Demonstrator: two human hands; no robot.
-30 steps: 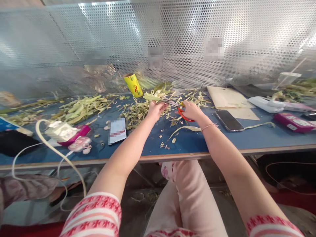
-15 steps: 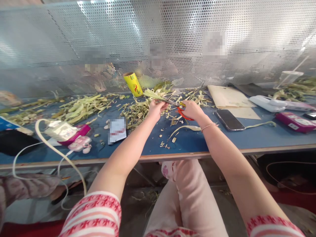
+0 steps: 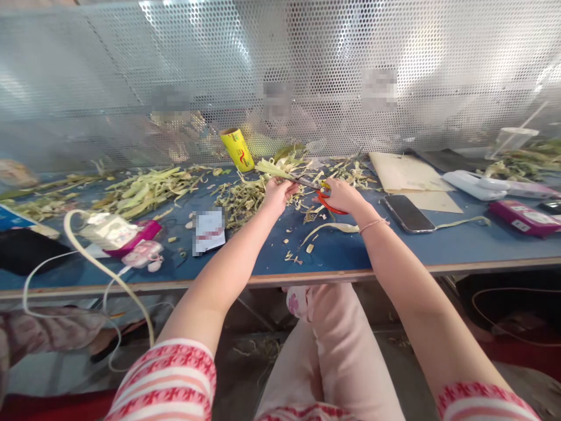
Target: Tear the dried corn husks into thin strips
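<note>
Between the fingers of my left hand (image 3: pixel 279 196) is a pale green plant stalk (image 3: pixel 272 169), its leafy end pointing up and left. My right hand (image 3: pixel 344 196) is closed around the handles of scissors (image 3: pixel 331 204) with orange-red and yellow grips. The scissor blades reach left to the stalk, right by my left fingertips; whether they cut into it I cannot tell. Beneath and beside my left hand lies a heap of dried greenish cuttings (image 3: pixel 240 202). A long pale strip (image 3: pixel 326 227) rests on the table below my right hand.
A yellow tube (image 3: pixel 237 149) leans before the perforated metal screen (image 3: pixel 324 70). Left are more stalks (image 3: pixel 149 190), a magenta-and-white device (image 3: pixel 127 237) with cables, and a small card (image 3: pixel 209 232). A phone (image 3: pixel 408 213), brown paper (image 3: pixel 405 171) and a magenta box (image 3: pixel 523 218) lie right.
Both hands stay almost in place, with the stalk and scissors still held. My right hand and the scissor handles shift very slightly; the view moves a little.
</note>
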